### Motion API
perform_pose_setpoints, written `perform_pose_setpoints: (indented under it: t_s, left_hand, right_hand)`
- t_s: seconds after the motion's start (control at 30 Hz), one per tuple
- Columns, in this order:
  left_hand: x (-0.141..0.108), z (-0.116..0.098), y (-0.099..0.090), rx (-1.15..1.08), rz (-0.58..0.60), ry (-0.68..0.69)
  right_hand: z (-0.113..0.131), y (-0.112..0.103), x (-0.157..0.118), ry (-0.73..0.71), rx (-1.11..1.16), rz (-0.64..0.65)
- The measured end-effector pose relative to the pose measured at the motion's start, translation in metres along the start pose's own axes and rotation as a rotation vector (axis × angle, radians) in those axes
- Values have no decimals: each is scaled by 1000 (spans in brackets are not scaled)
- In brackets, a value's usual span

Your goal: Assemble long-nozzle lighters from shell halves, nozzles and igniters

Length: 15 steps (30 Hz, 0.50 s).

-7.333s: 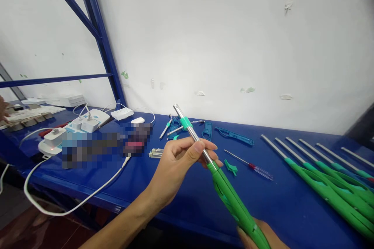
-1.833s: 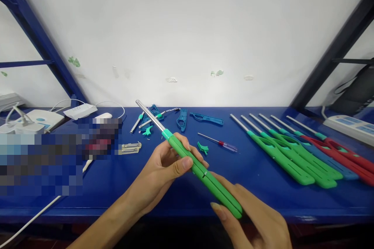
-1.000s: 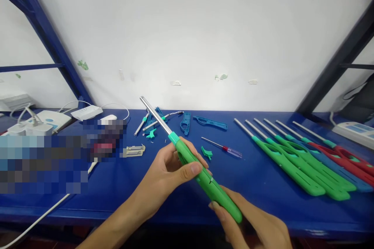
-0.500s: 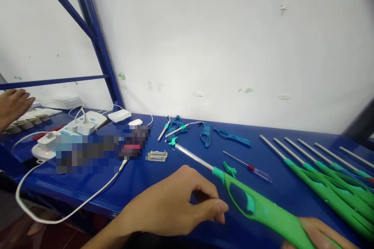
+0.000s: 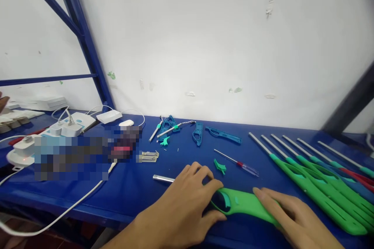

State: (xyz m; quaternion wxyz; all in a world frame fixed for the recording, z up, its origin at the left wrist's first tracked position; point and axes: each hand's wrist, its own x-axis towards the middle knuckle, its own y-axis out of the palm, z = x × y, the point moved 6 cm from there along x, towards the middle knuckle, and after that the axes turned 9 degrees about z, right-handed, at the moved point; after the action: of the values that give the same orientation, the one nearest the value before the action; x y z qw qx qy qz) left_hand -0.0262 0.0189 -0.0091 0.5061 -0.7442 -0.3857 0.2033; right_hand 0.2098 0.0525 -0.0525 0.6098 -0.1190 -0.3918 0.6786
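A green long-nozzle lighter (image 5: 245,201) lies across the front of the table, its metal tube pointing left. My left hand (image 5: 187,198) is closed round its front end, covering the collar and part of the tube. The tube tip shows beyond my knuckles. At the other end, my right hand (image 5: 295,218) grips the handle between thumb and fingers. The teal trigger (image 5: 226,201) shows inside the loop between my hands. Just behind lie a loose green plastic piece (image 5: 219,166) and a screwdriver (image 5: 239,162) with a clear and red handle.
Several long-nozzle lighters (image 5: 309,194) lie in a row at right. Blue casing halves (image 5: 224,135), metal tubes with wires (image 5: 156,129) and a small clear part (image 5: 149,157) lie farther back. At left are a power strip (image 5: 26,151), a white cable (image 5: 78,206) and part of another person's hand (image 5: 3,101).
My left hand has moved from beside the lighter onto its front end. The lighter has swung flatter and shifted left. The view has turned slightly right; the other person's hand has mostly left it.
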Motion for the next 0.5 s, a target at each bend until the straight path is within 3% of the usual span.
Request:
perform_pose_setpoints:
  t_s: [0.17,0.4,0.5]
  left_hand:
    - [1,8,2,26,33,-44]
    - [0,19,-1,-41,51,-120]
    - [0,19,-3,-54,57,-110]
  right_hand:
    - [9,6,11,51,16,119]
    - [-22,7,-4,217,94,47]
    - [-22,6,-4,192,75,22]
